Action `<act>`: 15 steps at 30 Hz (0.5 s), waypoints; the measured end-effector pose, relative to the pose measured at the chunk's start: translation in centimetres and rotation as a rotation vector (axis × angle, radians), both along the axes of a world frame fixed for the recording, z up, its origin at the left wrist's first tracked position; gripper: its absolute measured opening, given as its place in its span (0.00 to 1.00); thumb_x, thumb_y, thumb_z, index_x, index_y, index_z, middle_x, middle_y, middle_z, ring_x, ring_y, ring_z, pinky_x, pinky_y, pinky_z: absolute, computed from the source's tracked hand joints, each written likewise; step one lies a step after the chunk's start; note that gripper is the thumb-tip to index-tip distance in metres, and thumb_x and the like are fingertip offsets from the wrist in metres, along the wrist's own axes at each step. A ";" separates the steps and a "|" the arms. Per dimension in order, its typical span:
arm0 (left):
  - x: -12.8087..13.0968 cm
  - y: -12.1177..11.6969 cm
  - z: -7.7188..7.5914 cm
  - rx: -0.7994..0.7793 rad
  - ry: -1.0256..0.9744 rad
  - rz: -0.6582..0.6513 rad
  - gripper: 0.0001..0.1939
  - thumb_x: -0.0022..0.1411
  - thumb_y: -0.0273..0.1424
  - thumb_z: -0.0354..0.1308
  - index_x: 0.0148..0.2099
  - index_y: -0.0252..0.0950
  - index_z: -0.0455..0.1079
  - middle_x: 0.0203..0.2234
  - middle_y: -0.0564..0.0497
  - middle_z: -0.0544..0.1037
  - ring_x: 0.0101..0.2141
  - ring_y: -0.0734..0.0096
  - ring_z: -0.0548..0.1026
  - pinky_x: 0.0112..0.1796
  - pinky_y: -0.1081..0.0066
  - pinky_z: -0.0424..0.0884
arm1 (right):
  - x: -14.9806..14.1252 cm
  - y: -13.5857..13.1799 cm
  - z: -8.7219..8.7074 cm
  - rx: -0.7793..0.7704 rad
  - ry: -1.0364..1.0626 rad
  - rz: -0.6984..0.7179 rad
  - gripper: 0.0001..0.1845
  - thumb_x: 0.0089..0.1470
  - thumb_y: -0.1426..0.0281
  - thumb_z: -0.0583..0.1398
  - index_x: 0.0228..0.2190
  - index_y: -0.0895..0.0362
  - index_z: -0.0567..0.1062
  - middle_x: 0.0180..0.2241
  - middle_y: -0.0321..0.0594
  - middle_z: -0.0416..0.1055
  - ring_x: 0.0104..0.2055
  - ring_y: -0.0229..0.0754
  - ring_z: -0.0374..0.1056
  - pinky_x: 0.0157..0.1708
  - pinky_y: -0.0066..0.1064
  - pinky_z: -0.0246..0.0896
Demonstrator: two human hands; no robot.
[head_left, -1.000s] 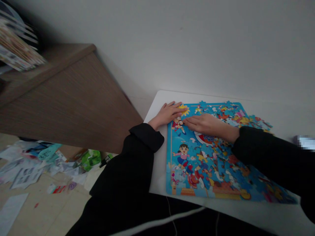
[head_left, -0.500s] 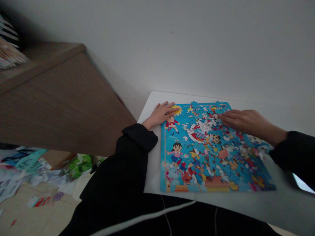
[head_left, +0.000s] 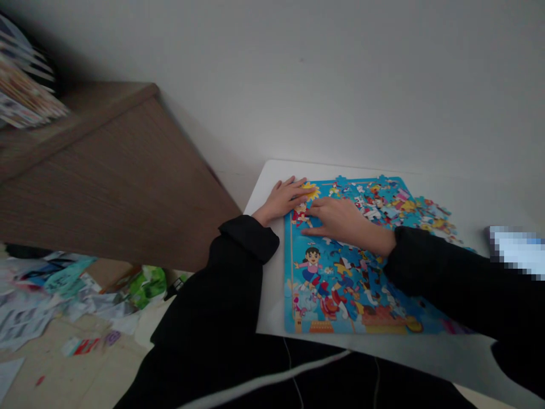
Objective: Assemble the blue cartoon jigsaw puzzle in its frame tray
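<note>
A blue cartoon jigsaw puzzle lies on a white table. My left hand rests flat on the table at the puzzle's upper left corner, fingers stretched out onto its edge. My right hand lies across the upper left part of the puzzle, fingers extended and pressed flat on the pieces near a small cartoon figure. Loose pieces are heaped at the puzzle's upper right. Both arms wear black sleeves.
A brown wooden cabinet stands left of the table, with stacked books at its top left. Papers and wrappers litter the floor at lower left. A white cable crosses my lap. A blurred bright object sits at right.
My right hand has swung back from the loose pieces at the puzzle's upper right to its upper left, next to my left hand. The left hand has stayed put.
</note>
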State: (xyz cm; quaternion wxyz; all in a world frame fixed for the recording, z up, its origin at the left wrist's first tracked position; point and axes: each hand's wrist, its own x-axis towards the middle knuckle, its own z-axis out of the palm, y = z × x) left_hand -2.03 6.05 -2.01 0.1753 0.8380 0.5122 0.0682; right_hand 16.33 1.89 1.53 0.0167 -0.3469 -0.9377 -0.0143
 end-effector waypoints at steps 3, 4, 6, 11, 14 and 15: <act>0.0 0.0 -0.1 0.001 -0.007 -0.003 0.21 0.70 0.41 0.41 0.63 0.51 0.57 0.66 0.55 0.50 0.66 0.56 0.43 0.60 0.46 0.42 | -0.3 0.4 -0.8 -0.051 0.064 -0.025 0.18 0.54 0.56 0.59 0.37 0.57 0.77 0.38 0.45 0.75 0.41 0.48 0.70 0.29 0.33 0.58; 0.0 0.0 -0.1 0.000 -0.009 -0.003 0.21 0.70 0.41 0.41 0.63 0.51 0.57 0.66 0.55 0.50 0.66 0.56 0.43 0.60 0.46 0.42 | -0.2 0.7 -0.9 -0.082 0.092 -0.041 0.17 0.54 0.56 0.59 0.36 0.56 0.77 0.37 0.45 0.76 0.40 0.48 0.70 0.30 0.33 0.58; 0.0 0.1 -0.2 0.000 -0.014 -0.004 0.21 0.70 0.40 0.41 0.63 0.51 0.57 0.66 0.56 0.49 0.66 0.56 0.43 0.60 0.46 0.42 | 0.2 1.3 -1.1 -0.150 0.155 -0.081 0.16 0.52 0.57 0.60 0.35 0.55 0.77 0.36 0.43 0.76 0.38 0.47 0.70 0.31 0.34 0.59; 0.0 0.3 -0.2 -0.007 0.004 -0.011 0.20 0.70 0.38 0.43 0.62 0.53 0.58 0.66 0.57 0.49 0.66 0.57 0.43 0.60 0.46 0.42 | 0.6 3.1 -1.3 -0.407 0.485 -0.145 0.09 0.50 0.63 0.60 0.29 0.56 0.76 0.29 0.39 0.77 0.31 0.41 0.71 0.34 0.34 0.64; 0.1 0.3 0.0 -0.020 0.019 -0.006 0.20 0.70 0.37 0.43 0.62 0.52 0.59 0.66 0.56 0.49 0.66 0.56 0.43 0.60 0.45 0.43 | 0.5 4.0 -1.6 -0.664 0.666 -0.192 0.09 0.48 0.63 0.60 0.28 0.56 0.73 0.28 0.41 0.76 0.30 0.41 0.72 0.31 0.33 0.66; 0.1 0.2 0.0 -0.023 0.018 -0.003 0.20 0.70 0.37 0.42 0.62 0.52 0.59 0.66 0.56 0.48 0.66 0.56 0.43 0.60 0.45 0.43 | 0.4 4.2 -1.7 -0.722 0.700 -0.220 0.08 0.47 0.64 0.59 0.28 0.56 0.72 0.28 0.41 0.76 0.30 0.41 0.71 0.29 0.32 0.66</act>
